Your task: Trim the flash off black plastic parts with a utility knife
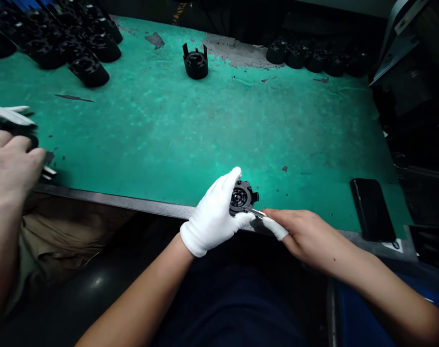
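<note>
Hub (243, 195), black plastic, clamped by its rim in my gloved left hand (212, 219); right hand (306, 231) just beside it grips a blade (256, 211) touching its edge. Looks light and stiff. Tabs probably brittle, so hold by the rim.

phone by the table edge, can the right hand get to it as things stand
Probably yes: the phone lies flat just right of the right hand, with only bare table between. But its fingers pinch a blade against the part in the left hand.
</note>
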Available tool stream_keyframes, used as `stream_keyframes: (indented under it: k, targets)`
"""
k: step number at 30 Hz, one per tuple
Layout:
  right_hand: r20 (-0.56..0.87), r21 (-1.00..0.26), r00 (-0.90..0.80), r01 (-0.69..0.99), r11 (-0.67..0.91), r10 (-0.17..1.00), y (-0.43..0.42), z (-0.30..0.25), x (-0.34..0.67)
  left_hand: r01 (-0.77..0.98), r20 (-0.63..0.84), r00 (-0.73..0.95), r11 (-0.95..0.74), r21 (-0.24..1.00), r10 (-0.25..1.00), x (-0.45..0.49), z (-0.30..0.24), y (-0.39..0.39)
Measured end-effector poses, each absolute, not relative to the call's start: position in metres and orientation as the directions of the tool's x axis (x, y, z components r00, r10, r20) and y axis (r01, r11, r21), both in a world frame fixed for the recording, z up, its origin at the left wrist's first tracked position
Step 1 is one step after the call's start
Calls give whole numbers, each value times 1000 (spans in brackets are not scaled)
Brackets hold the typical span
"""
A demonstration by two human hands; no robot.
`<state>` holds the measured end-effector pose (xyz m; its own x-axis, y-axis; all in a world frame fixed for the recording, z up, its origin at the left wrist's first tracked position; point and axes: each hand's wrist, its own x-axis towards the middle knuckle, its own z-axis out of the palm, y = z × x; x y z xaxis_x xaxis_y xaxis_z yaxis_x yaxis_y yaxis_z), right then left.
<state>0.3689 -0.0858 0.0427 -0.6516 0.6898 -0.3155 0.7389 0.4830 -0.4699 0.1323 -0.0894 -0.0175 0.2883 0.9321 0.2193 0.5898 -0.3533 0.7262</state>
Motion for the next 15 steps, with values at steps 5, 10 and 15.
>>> stream_keyframes:
  k: [5, 10, 15]
  targets:
    - [-281, -439, -639, 749, 496, 716, -84, 45, 371, 577, 213, 300, -355, 735, 930, 129, -15, -89]
    - [-316, -481, -683, 714, 509, 659, -77, 43, 370, 563, 185, 351, -365, 742, 918, 125, -13, -83]
    - [-297, -508, -696, 695, 510, 653, -71, 42, 370, 544, 144, 417, -374, 751, 897, 121, -9, -78]
